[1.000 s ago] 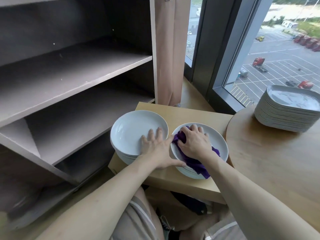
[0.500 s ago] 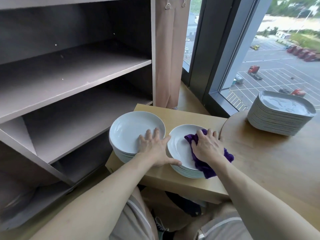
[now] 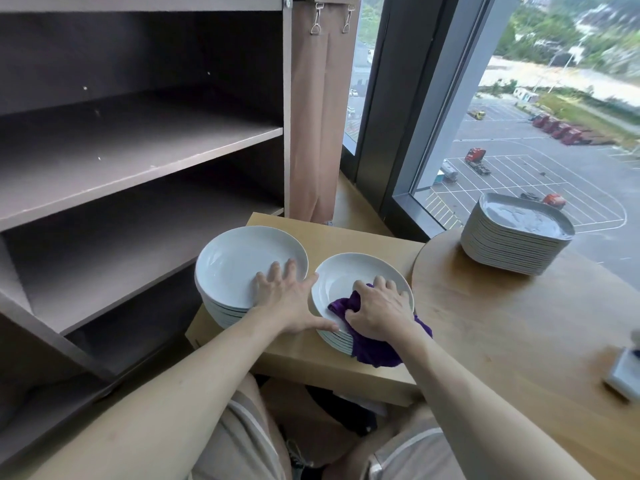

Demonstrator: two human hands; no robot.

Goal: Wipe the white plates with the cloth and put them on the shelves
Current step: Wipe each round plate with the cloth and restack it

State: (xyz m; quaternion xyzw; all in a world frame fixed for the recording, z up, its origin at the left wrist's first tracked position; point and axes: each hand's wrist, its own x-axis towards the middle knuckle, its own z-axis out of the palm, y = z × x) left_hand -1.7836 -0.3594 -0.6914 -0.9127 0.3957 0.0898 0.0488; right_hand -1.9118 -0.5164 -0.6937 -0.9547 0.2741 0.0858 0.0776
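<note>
Two stacks of round white plates stand side by side on a low wooden table (image 3: 332, 237). My left hand (image 3: 289, 301) lies flat with spread fingers on the top plate of the left stack (image 3: 239, 261), its thumb touching the rim of the right stack (image 3: 349, 275). My right hand (image 3: 379, 311) grips a bunched purple cloth (image 3: 372, 351) and presses it into the top plate of the right stack, at its near right side. Part of the cloth hangs over the plate's near rim. The dark shelves (image 3: 138, 150) at the left hold nothing.
A tall stack of squarish white plates (image 3: 516, 233) sits on the round wooden table (image 3: 502, 323) at the right, by the window. A small white object (image 3: 623, 372) lies at that table's right edge. A brown curtain (image 3: 311, 116) hangs beside the shelf unit.
My right hand has swept the cloth from the far side of the top plate round to its near right side. My left hand has stayed on the left stack.
</note>
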